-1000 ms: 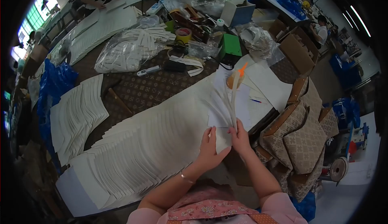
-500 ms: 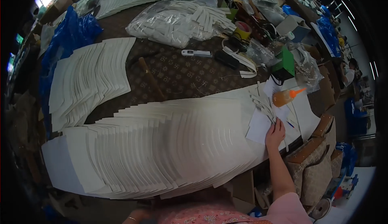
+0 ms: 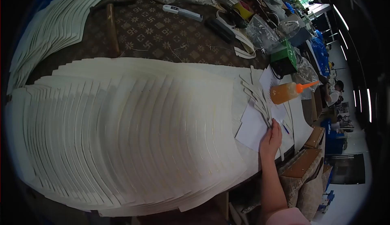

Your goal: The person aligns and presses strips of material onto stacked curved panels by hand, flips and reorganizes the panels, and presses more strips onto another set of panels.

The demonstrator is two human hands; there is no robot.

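My right hand point(image 3: 271, 139) is at the right of the table, fingers closed on the near ends of a bunch of narrow pale strips point(image 3: 260, 99). The strips fan out away from me over white paper sheets point(image 3: 252, 130). To the left, a large spread of overlapping white curved panels point(image 3: 162, 123) covers the table, with thin glossy lines along several edges. Just beyond my right hand is a bottle of amber liquid point(image 3: 283, 93) with an orange nozzle. A blue pen point(image 3: 286, 130) lies beside the strips. My left hand is out of view.
Behind the panels are a hammer point(image 3: 112, 30), a white utility knife point(image 3: 183, 12) and a black object point(image 3: 219, 29). Another panel stack point(image 3: 53, 26) lies at the far left. A green box point(image 3: 284, 58) and plastic bags point(image 3: 262, 34) stand back right. Patterned padded pieces point(image 3: 302, 164) sit below the table's right edge.
The view has shifted closer to the panels, so the table things appear larger and the far stack sits higher. My right hand stays at the ends of the strips.
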